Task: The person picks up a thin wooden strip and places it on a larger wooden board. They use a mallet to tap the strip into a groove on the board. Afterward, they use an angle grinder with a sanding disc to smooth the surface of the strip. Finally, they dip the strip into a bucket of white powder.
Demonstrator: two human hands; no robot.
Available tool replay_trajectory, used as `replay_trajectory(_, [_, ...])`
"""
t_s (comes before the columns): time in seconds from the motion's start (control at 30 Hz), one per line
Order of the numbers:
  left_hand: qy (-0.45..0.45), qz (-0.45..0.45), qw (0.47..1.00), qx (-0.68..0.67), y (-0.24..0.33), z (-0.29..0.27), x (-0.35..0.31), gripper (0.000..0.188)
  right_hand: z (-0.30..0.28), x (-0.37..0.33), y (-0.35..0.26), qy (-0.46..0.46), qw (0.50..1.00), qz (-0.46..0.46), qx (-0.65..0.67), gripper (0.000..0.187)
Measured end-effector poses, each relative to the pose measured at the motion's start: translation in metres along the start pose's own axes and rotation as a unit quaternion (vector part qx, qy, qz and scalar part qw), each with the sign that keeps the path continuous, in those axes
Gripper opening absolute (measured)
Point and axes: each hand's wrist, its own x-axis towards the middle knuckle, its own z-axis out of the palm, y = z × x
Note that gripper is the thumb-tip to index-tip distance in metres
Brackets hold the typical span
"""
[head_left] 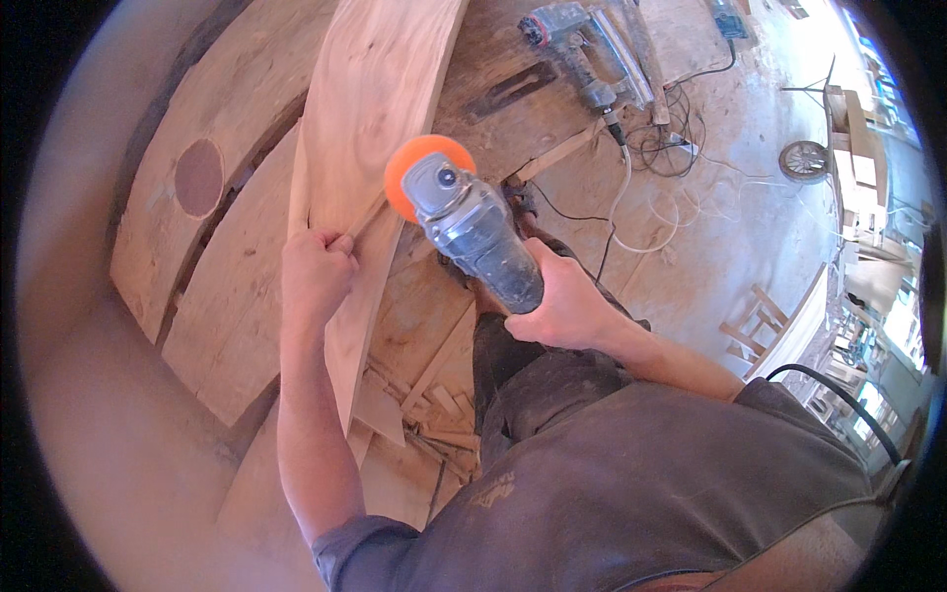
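My right hand [572,301] is wrapped round the rear body of a grey angle grinder [478,242]. Its head carries an orange round disc [431,163], which overlaps the right edge of a long pale wooden plank [370,109] in this view; whether they touch I cannot tell. My left hand [321,271] rests on the plank with its fingers curled closed. A thin dark line, perhaps a sliver or a crack, runs from those fingers toward the disc. What the fingers hold, if anything, is hidden.
Wide boards [237,306] lie left of the plank, with a round brown sanding disc [199,180] on one. A nail gun [582,54] with a pale hose [623,187] lies at the upper right. Cables [666,148] coil on the floor. Wood offcuts [444,405] are heaped below.
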Motion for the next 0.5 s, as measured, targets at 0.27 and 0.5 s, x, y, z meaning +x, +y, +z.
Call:
replay_trajectory(0.27, [0.016,0.043,0.998,0.043,-0.011,0.003,0.002,0.025,0.02,0.007,-0.004,-0.023,0.999,-0.033,-0.036,0.058])
replay_trajectory(0.5, [0.035,0.03,0.999,0.023,-0.005,0.004,-0.002,0.018,0.009,0.003,0.0,0.039,0.999,-0.023,-0.019,0.06])
